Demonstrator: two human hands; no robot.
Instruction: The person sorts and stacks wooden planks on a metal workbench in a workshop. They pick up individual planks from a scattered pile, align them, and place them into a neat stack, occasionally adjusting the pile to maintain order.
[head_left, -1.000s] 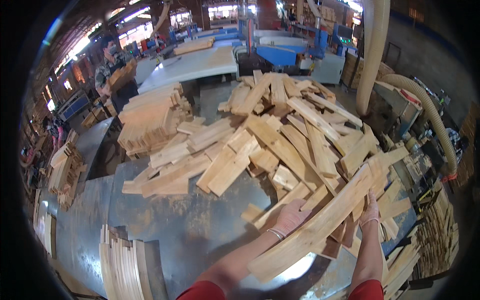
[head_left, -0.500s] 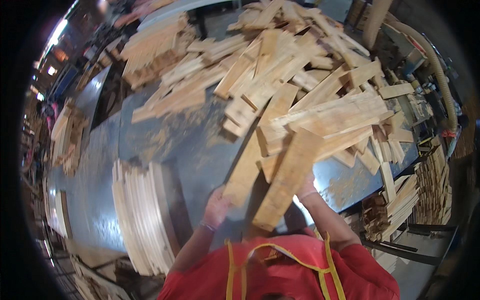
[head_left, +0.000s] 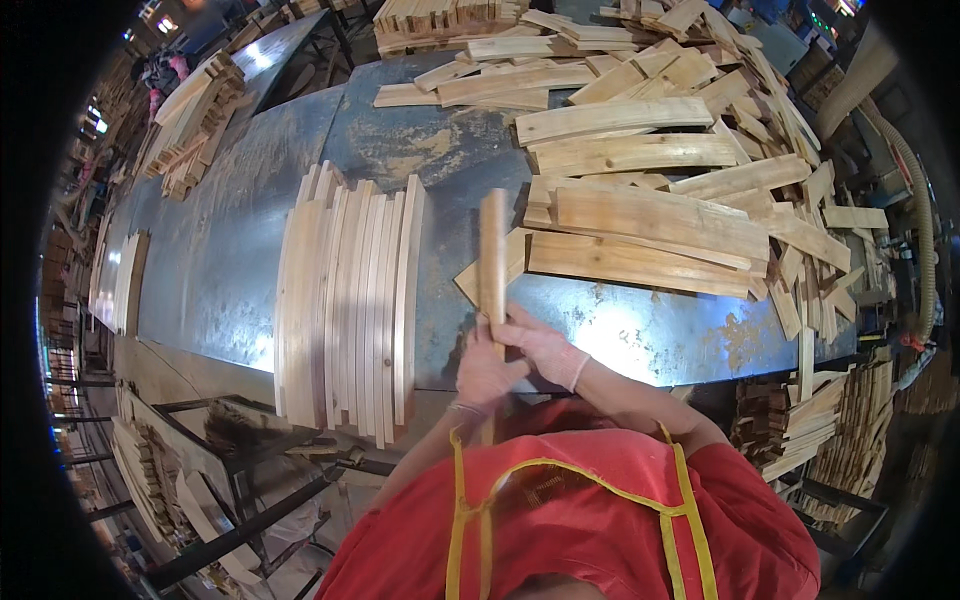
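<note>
Upright on its narrow edge, a wooden board (head_left: 493, 255) points away from me over the near part of the table. My left hand (head_left: 485, 368) is closed round its near end. From the other side my right hand (head_left: 545, 347) grips the same end, and the two hands touch. Whether a second board lies against the first I cannot tell. To the left stands a row of boards on edge (head_left: 345, 300), packed side by side. Just beyond the held board, a loose board (head_left: 510, 265) lies partly hidden behind it.
A large heap of loose boards (head_left: 650, 210) covers the right and far side of the dusty metal table (head_left: 230, 230). Smaller stacks (head_left: 195, 125) stand at the far left. More boards (head_left: 815, 420) are stacked below the right edge. A ribbed hose (head_left: 915, 190) hangs at the right.
Both hands have come together; earlier each held a separate board lying flatter and slanted. Now a board stands on edge between them. My view has swung left, toward the packed row.
</note>
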